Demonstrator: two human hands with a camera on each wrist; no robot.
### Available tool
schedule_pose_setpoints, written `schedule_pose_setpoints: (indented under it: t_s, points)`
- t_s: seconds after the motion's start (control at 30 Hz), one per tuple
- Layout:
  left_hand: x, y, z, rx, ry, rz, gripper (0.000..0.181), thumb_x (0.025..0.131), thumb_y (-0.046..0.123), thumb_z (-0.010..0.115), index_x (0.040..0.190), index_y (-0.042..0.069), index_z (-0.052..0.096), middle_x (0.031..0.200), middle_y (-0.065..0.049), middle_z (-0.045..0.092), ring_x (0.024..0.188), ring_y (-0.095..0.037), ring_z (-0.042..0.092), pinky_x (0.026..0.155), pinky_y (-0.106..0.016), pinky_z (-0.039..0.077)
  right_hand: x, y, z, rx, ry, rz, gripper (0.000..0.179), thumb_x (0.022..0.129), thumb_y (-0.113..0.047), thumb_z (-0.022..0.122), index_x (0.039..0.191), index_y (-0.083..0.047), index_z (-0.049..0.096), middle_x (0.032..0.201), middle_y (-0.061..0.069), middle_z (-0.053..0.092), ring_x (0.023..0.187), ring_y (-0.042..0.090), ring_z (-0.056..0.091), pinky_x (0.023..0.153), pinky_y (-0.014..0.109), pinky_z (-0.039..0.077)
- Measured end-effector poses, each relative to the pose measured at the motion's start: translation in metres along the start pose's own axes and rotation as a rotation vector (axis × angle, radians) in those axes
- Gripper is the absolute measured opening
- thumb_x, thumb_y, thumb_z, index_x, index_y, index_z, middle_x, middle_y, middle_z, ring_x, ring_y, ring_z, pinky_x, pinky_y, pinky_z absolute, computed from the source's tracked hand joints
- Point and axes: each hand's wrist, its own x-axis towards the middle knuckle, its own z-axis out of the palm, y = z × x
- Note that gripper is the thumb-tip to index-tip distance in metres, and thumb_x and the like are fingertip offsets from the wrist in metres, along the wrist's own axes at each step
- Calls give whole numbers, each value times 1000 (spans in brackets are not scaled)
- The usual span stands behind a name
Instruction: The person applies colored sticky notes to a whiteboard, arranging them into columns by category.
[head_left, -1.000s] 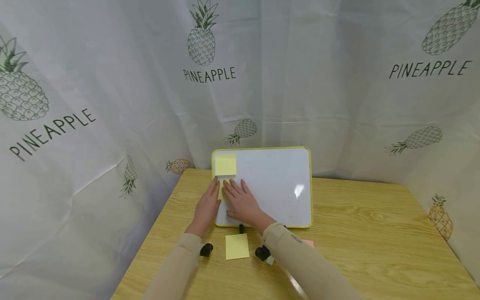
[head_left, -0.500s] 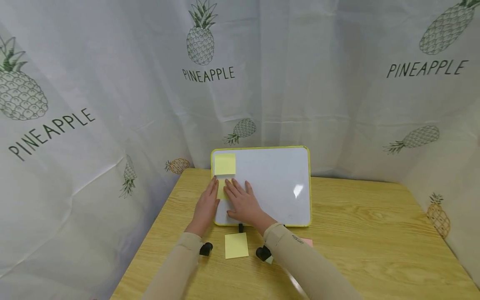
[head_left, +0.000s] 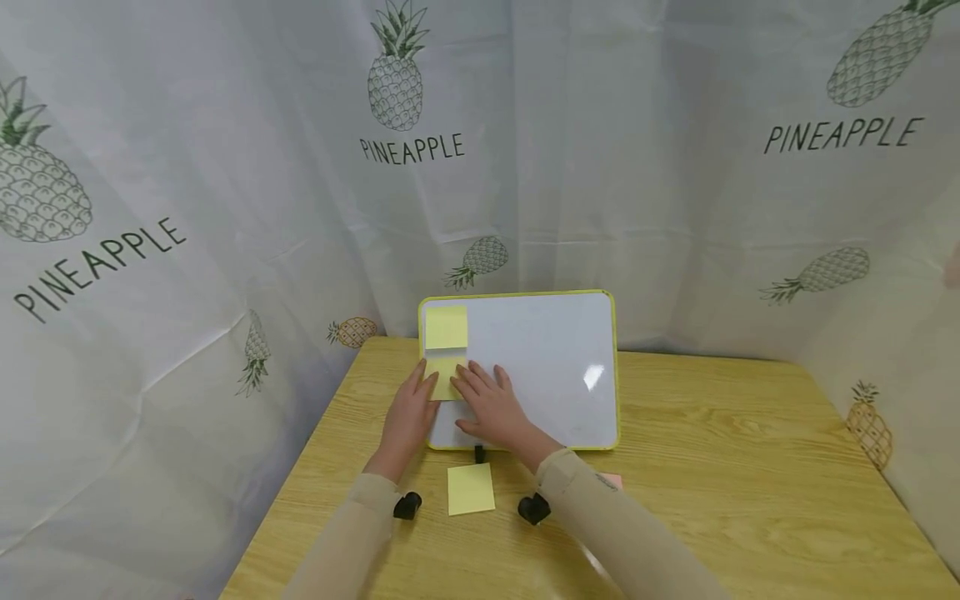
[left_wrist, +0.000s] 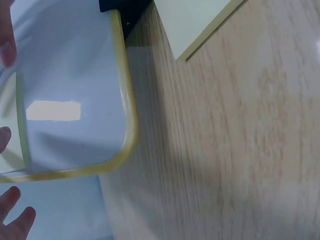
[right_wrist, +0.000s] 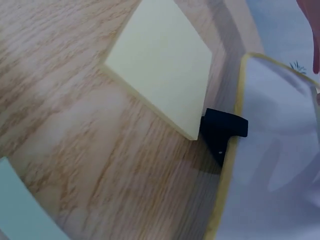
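Observation:
A small whiteboard (head_left: 540, 367) with a yellow rim stands propped up on the table. Two yellow sticky notes are on its left side, an upper sticky note (head_left: 446, 327) and a lower sticky note (head_left: 442, 390). My left hand (head_left: 403, 421) lies along the board's left edge, fingertips at the lower note's left side. Extended and spread, the fingers of my right hand (head_left: 493, 408) touch that note's right side. In the left wrist view, a fingertip rests on the lower note (left_wrist: 11, 120), with other fingers (left_wrist: 20, 222) beyond the rim.
A yellow sticky note pad (head_left: 471, 489) lies before the board, near a black stand foot (right_wrist: 222, 130). A pale green pad (right_wrist: 25, 205) and a pink note (head_left: 613, 480) are partly hidden near my right arm. Pineapple-print curtain (head_left: 570, 167) surrounds the wooden table (head_left: 720, 433).
My right hand has slid slightly right across the lower note, and my left hand has shifted a little down and left. More of the lower note shows between them.

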Motion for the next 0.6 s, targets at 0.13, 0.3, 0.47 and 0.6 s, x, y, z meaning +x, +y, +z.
schedule_pose_setpoints:
  t_s: [0.13,0.3,0.47,0.6]
  points:
    - [-6,3,0,2,29,10,46,84,12,78,127,2,62,143,-18,45,120,-39,51,96,-48,45,-7,1,2,34,78,-30,67,87,-50,69,143,-18,48,149,5,40,141,26,29,109,57,22]
    - [-15,9,0,7,52,21,42,83,16,79,121,5,65,133,-18,53,117,-39,53,92,-49,48,-14,-1,2,74,111,-46,57,87,-46,71,135,-19,56,141,4,49,133,25,39,105,50,30]
    - [-27,16,-1,-48,4,31,40,86,18,77,123,7,64,128,-15,56,115,-36,54,90,-47,49,-24,-5,2,122,110,-33,55,86,-45,72,131,-18,58,134,2,54,124,22,48,99,46,35]
    - [-35,23,-1,-94,-54,25,41,88,20,75,125,9,63,124,-12,58,113,-33,56,90,-45,50,-34,-7,6,165,107,-13,53,86,-44,73,130,-18,60,131,1,56,120,20,50,97,46,37]
